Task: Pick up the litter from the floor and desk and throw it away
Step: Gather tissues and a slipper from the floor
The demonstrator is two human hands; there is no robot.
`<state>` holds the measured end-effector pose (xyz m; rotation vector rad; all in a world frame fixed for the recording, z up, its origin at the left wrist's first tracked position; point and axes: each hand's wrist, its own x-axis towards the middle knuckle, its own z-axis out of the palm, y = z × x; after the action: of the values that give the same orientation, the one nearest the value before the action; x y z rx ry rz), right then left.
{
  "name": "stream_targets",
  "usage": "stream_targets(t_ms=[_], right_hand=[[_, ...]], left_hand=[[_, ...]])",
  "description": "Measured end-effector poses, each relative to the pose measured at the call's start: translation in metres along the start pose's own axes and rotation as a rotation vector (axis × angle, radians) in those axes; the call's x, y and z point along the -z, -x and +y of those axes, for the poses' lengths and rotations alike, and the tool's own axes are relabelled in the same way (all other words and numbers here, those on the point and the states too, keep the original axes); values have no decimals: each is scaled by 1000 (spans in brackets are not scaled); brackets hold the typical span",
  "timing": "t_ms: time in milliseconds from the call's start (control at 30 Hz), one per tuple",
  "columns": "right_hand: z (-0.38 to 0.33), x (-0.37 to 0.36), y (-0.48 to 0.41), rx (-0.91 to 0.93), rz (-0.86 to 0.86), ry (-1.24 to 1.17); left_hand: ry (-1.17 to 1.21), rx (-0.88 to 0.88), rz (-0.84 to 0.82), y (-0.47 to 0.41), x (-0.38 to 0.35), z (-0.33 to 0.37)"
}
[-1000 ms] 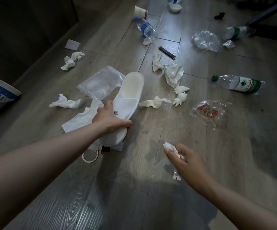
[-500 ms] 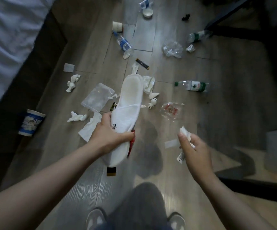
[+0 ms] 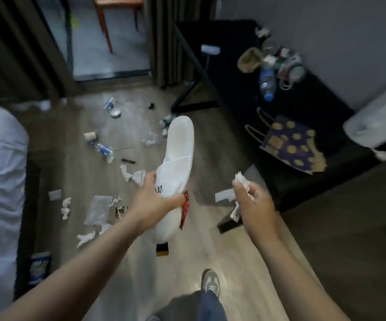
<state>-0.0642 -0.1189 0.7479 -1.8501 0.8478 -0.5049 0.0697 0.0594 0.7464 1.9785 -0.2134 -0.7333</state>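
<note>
My left hand [image 3: 153,202] grips a white disposable slipper [image 3: 178,158] held up over the floor, with a red wrapper [image 3: 185,209] and a dark packet [image 3: 162,250] pinned under it. My right hand [image 3: 253,205] pinches crumpled white tissue [image 3: 241,179] and a small torn wrapper [image 3: 235,212]. On the wooden floor [image 3: 210,249] lie crumpled tissues [image 3: 131,173], a clear plastic bag [image 3: 97,209], a water bottle [image 3: 101,148], a paper cup [image 3: 90,136] and a small bowl [image 3: 115,112]. The dark desk [image 3: 303,107] carries a blue-capped bottle [image 3: 266,83], a tissue [image 3: 262,31] and other litter.
A white bed [image 3: 0,181] fills the left edge, with a printed paper cup [image 3: 38,269] beside it. A patterned paper bag [image 3: 291,144] lies on the desk. A white bin [image 3: 377,121] shows at the right. A wooden chair [image 3: 118,10] stands at the far back. My shoe [image 3: 210,282] is on the floor.
I have risen from a crouch; the view has lifted and turned right, bringing the desk and bin into sight. Both hands came up with the slipper and tissue in them.
</note>
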Motion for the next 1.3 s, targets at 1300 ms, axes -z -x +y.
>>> stream_targets(t_ms=[1300], right_hand=[[6,514,1052,-468,1937,164]], left_hand=[[-459,-881,-1691,983,-493,5]])
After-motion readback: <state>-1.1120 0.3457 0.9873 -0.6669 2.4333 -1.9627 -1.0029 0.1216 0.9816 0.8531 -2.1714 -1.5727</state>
